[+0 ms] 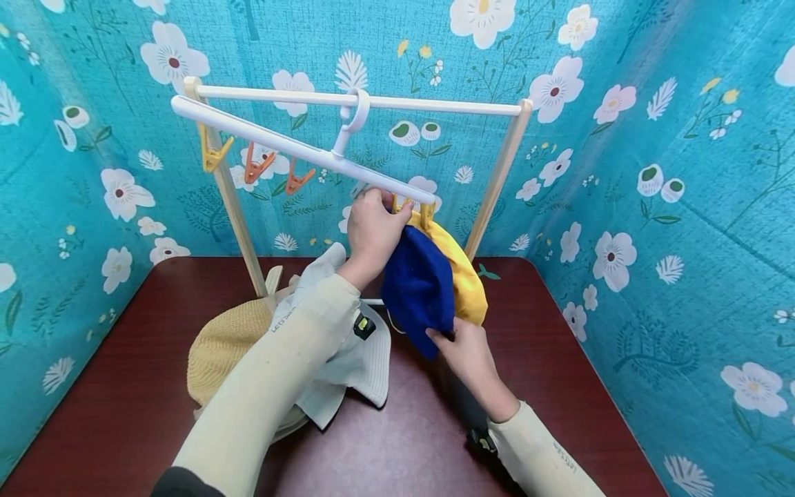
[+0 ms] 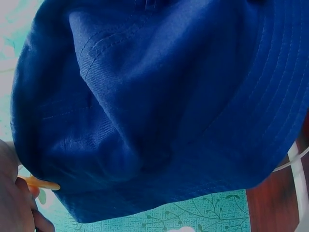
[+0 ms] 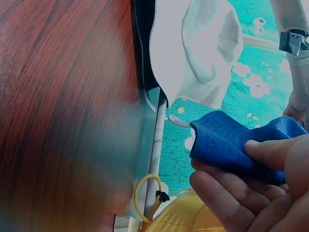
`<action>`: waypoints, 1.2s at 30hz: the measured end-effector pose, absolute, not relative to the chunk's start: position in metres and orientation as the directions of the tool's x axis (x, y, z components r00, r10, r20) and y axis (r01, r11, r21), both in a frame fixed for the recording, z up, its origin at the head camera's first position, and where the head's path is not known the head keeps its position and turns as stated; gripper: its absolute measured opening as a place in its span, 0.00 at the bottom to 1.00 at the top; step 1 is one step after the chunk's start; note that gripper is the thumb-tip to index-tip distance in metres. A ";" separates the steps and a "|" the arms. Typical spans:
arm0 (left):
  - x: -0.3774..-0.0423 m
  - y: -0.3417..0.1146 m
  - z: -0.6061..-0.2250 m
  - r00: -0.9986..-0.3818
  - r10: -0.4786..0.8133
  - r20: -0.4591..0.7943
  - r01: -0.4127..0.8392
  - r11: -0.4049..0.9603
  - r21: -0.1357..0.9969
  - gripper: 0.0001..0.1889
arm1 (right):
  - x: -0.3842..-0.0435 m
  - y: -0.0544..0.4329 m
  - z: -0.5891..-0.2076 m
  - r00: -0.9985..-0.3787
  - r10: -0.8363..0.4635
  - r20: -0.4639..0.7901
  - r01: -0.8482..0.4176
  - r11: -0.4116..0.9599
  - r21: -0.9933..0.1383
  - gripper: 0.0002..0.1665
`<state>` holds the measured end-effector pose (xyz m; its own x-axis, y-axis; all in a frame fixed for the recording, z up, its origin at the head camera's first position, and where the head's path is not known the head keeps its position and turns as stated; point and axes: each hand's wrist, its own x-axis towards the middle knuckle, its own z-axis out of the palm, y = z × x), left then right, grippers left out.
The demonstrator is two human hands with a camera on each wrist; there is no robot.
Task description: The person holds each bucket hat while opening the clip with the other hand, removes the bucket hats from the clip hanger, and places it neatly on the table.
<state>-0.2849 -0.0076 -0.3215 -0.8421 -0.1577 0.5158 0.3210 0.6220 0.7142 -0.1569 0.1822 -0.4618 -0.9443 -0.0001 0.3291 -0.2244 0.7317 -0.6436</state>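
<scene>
A dark blue bucket hat (image 1: 417, 276) hangs below the right end of a white clip hanger (image 1: 279, 143). My left hand (image 1: 375, 228) is up at the hanger and pinches a yellow clip (image 2: 44, 183) at the hat's edge. Lower down, my right hand (image 1: 468, 352) holds the blue hat's brim between thumb and fingers, also seen in the right wrist view. Just behind hangs a yellow hat (image 1: 470, 283), under another yellow clip (image 1: 427, 215). How firmly the left clip bites the blue cloth is partly hidden by the fingers.
The hanger hooks over a white rod (image 1: 435, 103) on a wooden stand (image 1: 497, 179). A yellow clip (image 1: 213, 153) and two orange clips (image 1: 256, 166) dangle on its left half. A tan knitted hat (image 1: 226, 345) and a pale hat (image 1: 357, 366) lie on the table (image 1: 397, 449).
</scene>
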 end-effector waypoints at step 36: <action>-0.288 -0.011 -0.319 -0.848 -0.140 0.510 0.315 0.641 0.700 0.17 | -0.134 0.184 -0.454 -0.933 0.035 0.358 -0.205 0.767 -0.608 0.16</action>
